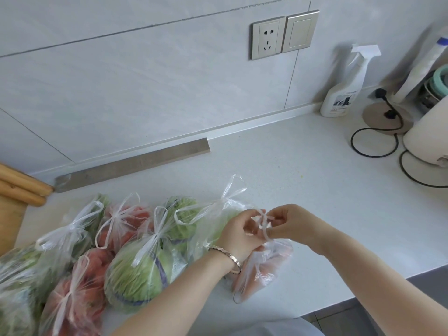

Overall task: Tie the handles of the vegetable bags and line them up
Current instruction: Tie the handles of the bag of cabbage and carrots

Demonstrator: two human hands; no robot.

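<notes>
Both forearms reach in from the near edge, the left hand [238, 232] and right hand [288, 223] each pinching the white handles [263, 223] of a carrot bag [263, 270]. That bag lies on the counter [303, 190], its long axis running toward the wall, handles at the far end. Tied bags [135, 270] crowd just left.

Spray bottle [343, 93] beside wall socket [268, 38]

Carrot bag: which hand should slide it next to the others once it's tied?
Probably the left hand: it's between the carrot bag and the tied bags. The right hand is on the far side.
</notes>
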